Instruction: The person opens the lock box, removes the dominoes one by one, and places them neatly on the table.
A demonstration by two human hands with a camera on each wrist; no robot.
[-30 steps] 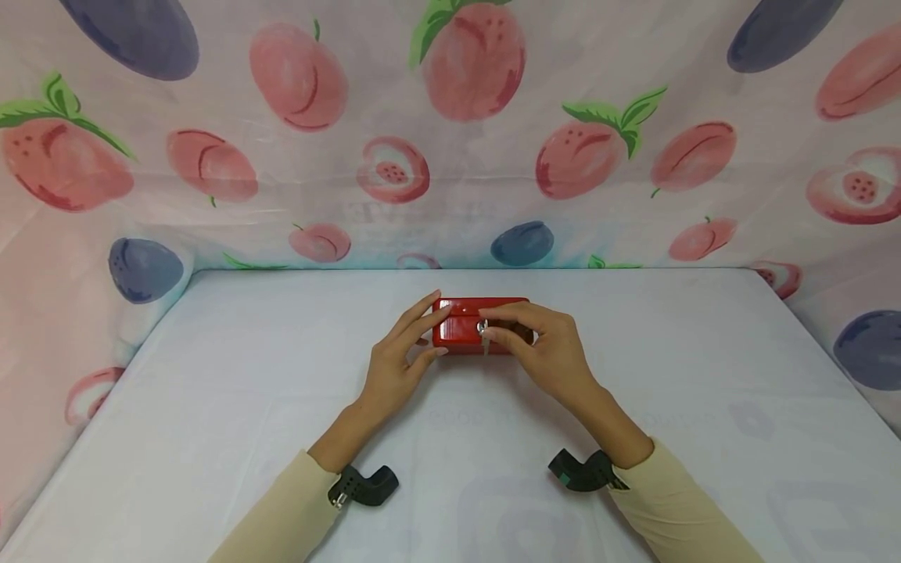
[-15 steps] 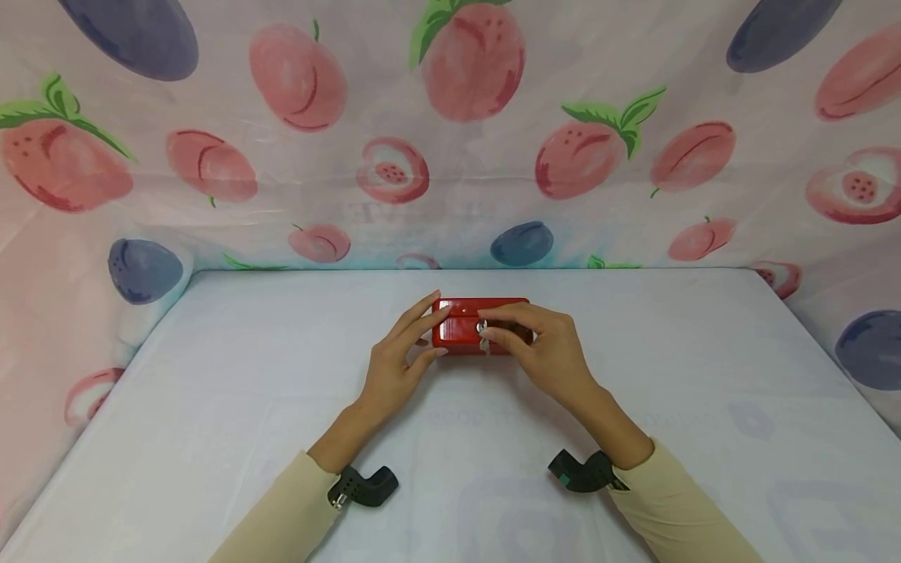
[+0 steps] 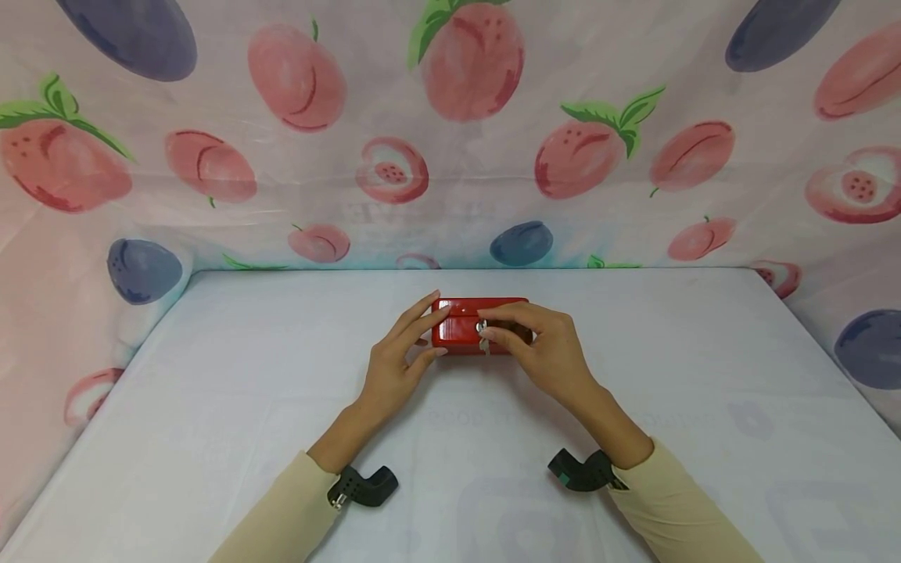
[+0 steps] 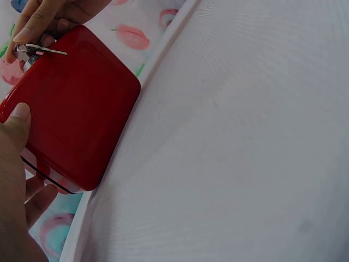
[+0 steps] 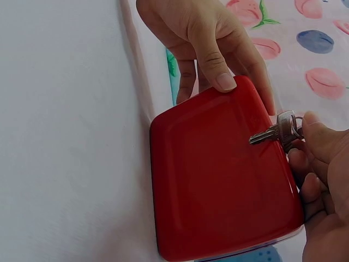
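Between the left hand (image 3: 396,361) and the right hand (image 3: 556,348), the red box (image 3: 461,332) sits on the tabletop (image 3: 450,461), apparently closed. The left hand grips its nearest end; the right pinches the keys (image 5: 283,129) at the lock (image 3: 482,326), one dangling. Handling the lock seems under way, the box unopened; full insertion is hidden. Faint tabletop lettering (image 3: 466,419) is unreadable.

Wrist views dim, head view brighter; glare on red box (image 3: 463,330).
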